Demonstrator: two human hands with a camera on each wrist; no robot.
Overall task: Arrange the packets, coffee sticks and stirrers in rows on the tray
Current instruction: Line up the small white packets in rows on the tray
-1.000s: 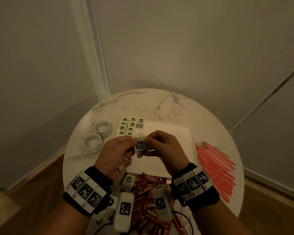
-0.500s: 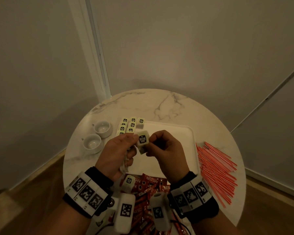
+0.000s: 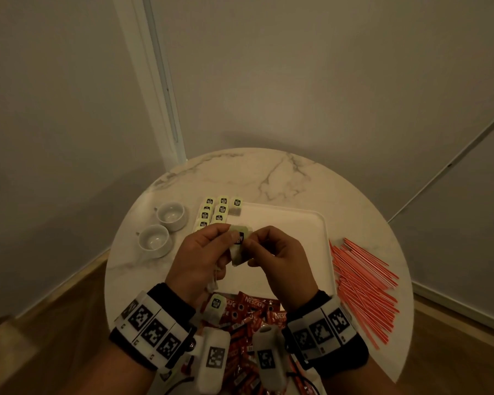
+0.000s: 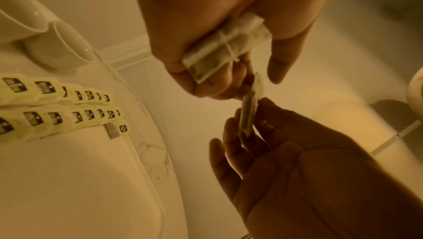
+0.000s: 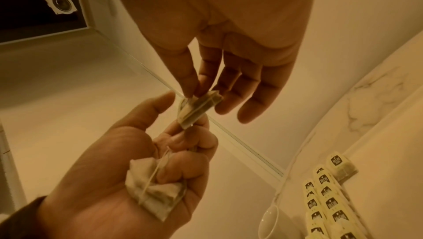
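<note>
the tea bag packet is up in the air between my two hands, above the near left part of the tray. my left hand pinches its left edge with thumb and forefinger, and the lower fingers of that hand are curled around a second tea bag with its string wrapped round it. my right hand pinches the packet's right edge between thumb and fingertips, the other fingers hanging loose and straight.

on the tray's far left corner the laid packets sit in overlapping rows, spilling over the tray's left rim. the rest of the tray, to the right of them, is bare white surface up to its raised edge. left of the tray stand two white cups. off the tray's right rim lies the fan of red stirrers. at the tray's near rim the red coffee sticks lie heaped, one more packet on top.
</note>
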